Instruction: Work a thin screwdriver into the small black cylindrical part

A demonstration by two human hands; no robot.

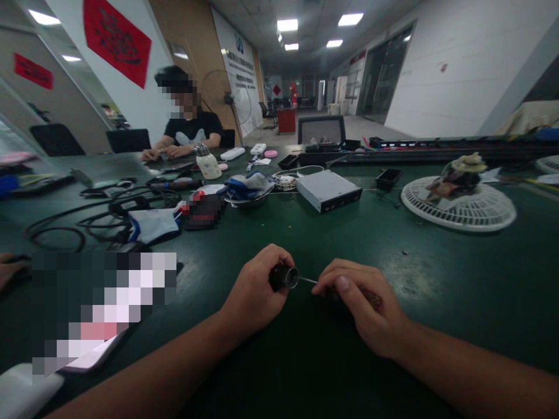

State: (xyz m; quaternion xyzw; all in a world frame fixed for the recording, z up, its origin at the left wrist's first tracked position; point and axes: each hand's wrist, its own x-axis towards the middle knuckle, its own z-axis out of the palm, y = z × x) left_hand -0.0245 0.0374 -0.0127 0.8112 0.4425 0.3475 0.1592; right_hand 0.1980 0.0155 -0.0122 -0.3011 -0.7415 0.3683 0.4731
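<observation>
My left hand (261, 285) is closed round a small black cylinder (287, 277), whose round, glassy-looking end faces me. What kind of part it is, I cannot tell. In my right hand (364, 299) lies a screwdriver (309, 280), its thin metal shaft pointing left at the cylinder. The shaft's tip is close to the cylinder's side; whether they touch is hard to see. My fingers cover most of the screwdriver's handle, with a brownish bit showing under the palm. Both hands are just above the dark green table (305, 238).
Ahead stand a grey disc drive (328, 189), a metal bowl (248, 198) with blue-white cloth and a white fan grille (458, 203) with a motor. Black cables (82, 224) and a pale bottle (208, 163) are left. Another person (187, 122) sits across the table.
</observation>
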